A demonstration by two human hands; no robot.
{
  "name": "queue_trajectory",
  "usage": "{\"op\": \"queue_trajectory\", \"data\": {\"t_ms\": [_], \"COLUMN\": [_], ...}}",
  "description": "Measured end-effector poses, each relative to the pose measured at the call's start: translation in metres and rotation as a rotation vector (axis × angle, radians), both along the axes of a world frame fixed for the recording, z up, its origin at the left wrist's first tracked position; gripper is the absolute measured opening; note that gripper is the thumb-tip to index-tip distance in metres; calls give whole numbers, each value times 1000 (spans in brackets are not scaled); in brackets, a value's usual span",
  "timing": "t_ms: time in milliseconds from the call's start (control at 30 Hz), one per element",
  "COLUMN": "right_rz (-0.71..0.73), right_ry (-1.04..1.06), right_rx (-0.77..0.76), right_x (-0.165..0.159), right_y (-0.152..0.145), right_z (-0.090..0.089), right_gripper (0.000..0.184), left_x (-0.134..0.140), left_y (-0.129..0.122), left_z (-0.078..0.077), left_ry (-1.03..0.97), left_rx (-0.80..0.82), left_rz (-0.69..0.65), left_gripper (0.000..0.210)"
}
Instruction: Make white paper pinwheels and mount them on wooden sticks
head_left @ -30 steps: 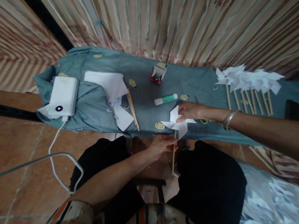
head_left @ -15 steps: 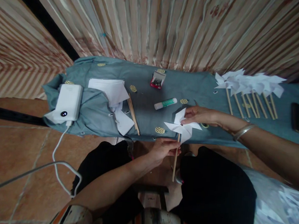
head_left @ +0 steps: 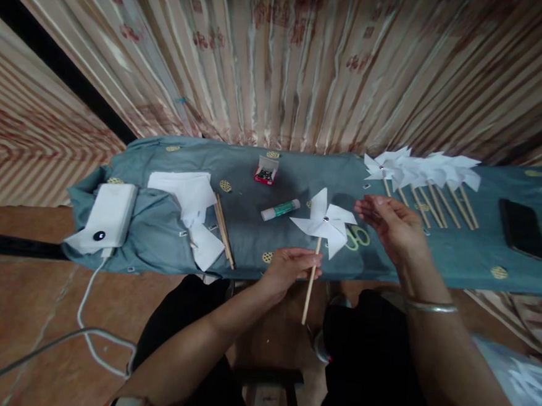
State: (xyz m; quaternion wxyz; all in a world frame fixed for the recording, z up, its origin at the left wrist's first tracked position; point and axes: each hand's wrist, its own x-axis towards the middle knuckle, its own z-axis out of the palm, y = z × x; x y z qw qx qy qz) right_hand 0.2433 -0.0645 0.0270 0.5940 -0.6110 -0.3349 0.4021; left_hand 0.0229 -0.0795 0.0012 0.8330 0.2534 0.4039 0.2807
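My left hand (head_left: 292,269) pinches the wooden stick of a white paper pinwheel (head_left: 334,228), which stands upright at the near edge of the cloth-covered table. A metal pin head shows at the pinwheel's centre. To its right, my right hand (head_left: 392,227) is raised with nothing in it, fingers apart and off the paper blades. Scissors with pale green handles (head_left: 357,238) lie partly hidden behind the pinwheel. Left of the blades rests a glue stick (head_left: 280,210), and behind it a small red box (head_left: 266,172) holds metal pins.
Several pinwheels (head_left: 422,170) lie in an overlapping row at the back right, near a black phone (head_left: 523,229). On the left are white paper sheets (head_left: 183,187), loose wooden sticks (head_left: 223,234) and a white power bank (head_left: 110,215) with a cable. A curtain (head_left: 261,72) hangs behind the table.
My right hand has let go of the pinwheel's centre and moved off to the right, fingers spreading. The left hand still holds the stick. The camera view has shifted.
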Motion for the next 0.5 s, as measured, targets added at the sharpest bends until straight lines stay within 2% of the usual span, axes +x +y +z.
{"op": "queue_trajectory", "data": {"t_ms": [133, 300, 500], "right_rz": [-102, -107, -128], "right_ry": [45, 81, 143], "right_rx": [62, 18, 37], "right_x": [-10, -20, -12], "right_y": [-6, -6, 0], "right_z": [-8, -22, -30], "right_gripper": [34, 27, 23], "left_x": [10, 23, 32], "left_y": [14, 24, 30], "left_z": [3, 7, 11], "left_ry": [-4, -39, -29], "left_rx": [54, 59, 67], "left_rz": [65, 126, 150], "left_gripper": [39, 46, 47]}}
